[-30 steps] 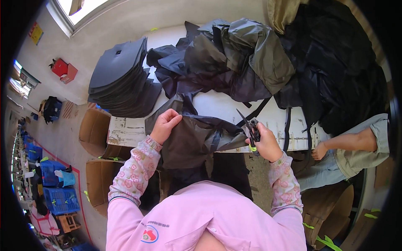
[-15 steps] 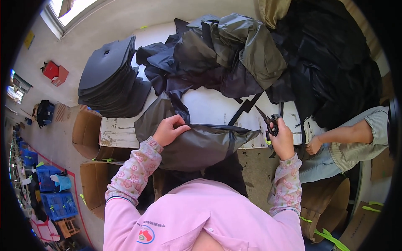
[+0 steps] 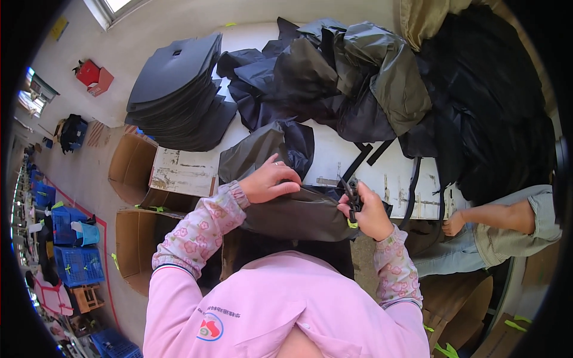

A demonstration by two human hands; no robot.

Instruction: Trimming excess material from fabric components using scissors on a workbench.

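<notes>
A dark grey, thin, slightly shiny fabric piece (image 3: 298, 219) hangs over the table's near edge in front of me. My left hand (image 3: 271, 181) lies on its upper left part, palm down, with the fingers stretched out and apart. My right hand (image 3: 371, 216) grips a pair of dark scissors (image 3: 353, 200) at the right end of the fabric. The scissor blades are partly hidden against the dark cloth, so I cannot tell whether they touch it. Several black straps (image 3: 412, 194) lie on the table and hang over its edge by my right hand.
A stack of dark grey sheets (image 3: 173, 77) stands on the white table (image 3: 185, 172) at the far left. Crumpled dark fabric (image 3: 304, 71) and a large black heap (image 3: 483, 107) fill the back. Another person's hand (image 3: 453, 224) is at the right. Cardboard boxes (image 3: 132, 247) stand below.
My right hand has brought the scissors left and down to the fabric's right end. The fingers of my left hand have spread from their pinch on the fabric. The view has shifted slightly.
</notes>
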